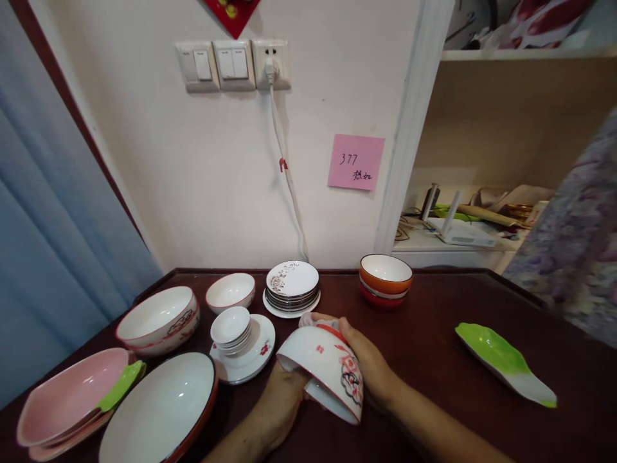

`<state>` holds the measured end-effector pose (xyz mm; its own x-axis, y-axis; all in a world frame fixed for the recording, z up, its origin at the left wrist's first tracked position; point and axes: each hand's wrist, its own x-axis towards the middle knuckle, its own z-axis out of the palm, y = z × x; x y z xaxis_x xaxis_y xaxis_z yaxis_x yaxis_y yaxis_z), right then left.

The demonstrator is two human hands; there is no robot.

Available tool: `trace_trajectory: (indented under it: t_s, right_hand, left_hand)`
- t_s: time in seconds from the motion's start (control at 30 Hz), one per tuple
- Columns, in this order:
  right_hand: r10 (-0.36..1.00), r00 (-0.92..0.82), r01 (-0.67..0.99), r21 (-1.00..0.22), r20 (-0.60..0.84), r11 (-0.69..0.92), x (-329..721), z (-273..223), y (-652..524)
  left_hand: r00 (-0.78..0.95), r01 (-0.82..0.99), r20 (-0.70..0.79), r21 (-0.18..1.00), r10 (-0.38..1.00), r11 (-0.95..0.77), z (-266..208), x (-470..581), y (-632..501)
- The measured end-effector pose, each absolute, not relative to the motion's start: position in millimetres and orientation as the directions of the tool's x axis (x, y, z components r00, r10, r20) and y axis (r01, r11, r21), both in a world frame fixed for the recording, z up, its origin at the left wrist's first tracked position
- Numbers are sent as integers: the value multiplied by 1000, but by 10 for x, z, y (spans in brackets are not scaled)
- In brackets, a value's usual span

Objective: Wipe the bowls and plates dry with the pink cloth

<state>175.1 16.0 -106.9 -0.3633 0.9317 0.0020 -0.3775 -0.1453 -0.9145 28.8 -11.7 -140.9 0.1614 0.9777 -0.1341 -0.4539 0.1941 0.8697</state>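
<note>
A white bowl (321,363) with a red rim and a red-and-black flower pattern is tipped on its side in front of me, its base turned up and away. My left hand (284,399) grips it at the rim, with fingers partly hidden inside. Over the base curls my right hand (364,357), pressing a pale cloth (308,318) against it; only a little of the cloth shows. Just left of the bowl, small white dishes (231,326) are stacked on white flowered plates (245,370).
Around the dark table (424,399) stand a stack of patterned plates (292,280), orange and red bowls (385,280), a green leaf-shaped dish (501,360), a large white bowl (164,405), pink dishes (72,399), a flowered bowl (161,321) and a smaller bowl (231,292).
</note>
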Motion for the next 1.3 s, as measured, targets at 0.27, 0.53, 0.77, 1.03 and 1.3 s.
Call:
trace_trajectory:
  t_s: [0.27,0.53,0.77,1.03,1.3]
  right_hand:
    - [948,-314,-433,-896,43,-102,1647,-1168,145]
    - [959,7,-171,-944,284,281,1809,-1169,295]
    - [949,5,-115,-943,314,312,1905,-1233,419]
    - [955,-234,-130,-979,185,158,1756,-1296,294]
    - [782,-618,129,-992,-79,1,2094,-996,266]
  left_hand:
    - [-139,-548,-168,834,976,65,-1438,278,-15]
    - [191,-473,-147,852,971,222,-1401,257,-100]
    - [83,-471,-159,864,984,179,-1408,283,-76]
    - [-81,-535,-171,839,982,102,-1409,274,13]
    - [-7,-574,-169,808,986,134,-1436,229,24]
